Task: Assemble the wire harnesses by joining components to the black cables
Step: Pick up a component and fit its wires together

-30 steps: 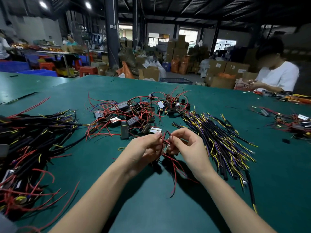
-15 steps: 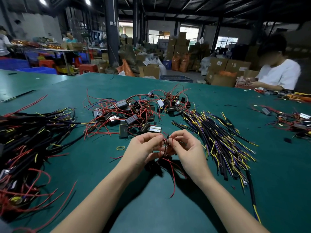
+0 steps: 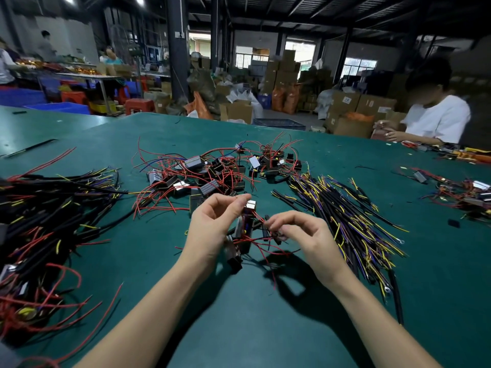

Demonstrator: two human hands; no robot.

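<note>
My left hand (image 3: 212,224) holds a small cluster of black box components (image 3: 240,235) with red wires, lifted a little above the green table (image 3: 265,328). One silver-topped component (image 3: 250,205) sits at its fingertips. My right hand (image 3: 300,235) pinches a red wire and a short black cable end (image 3: 268,228) just right of the cluster. Loose red wires (image 3: 268,252) trail down from both hands to the table. A pile of black cables with yellow and purple leads (image 3: 340,216) lies to the right of my right hand.
A heap of box components with red wires (image 3: 212,173) lies beyond my hands. A big pile of joined black and red harnesses (image 3: 45,224) fills the left side. Another person (image 3: 435,120) works at the far right beside a smaller component pile (image 3: 462,192).
My hands have drawn slightly apart. The left hand has lifted and turned, showing the component cluster it carries, and the right hand has moved right and lower, still pinching the wire.
</note>
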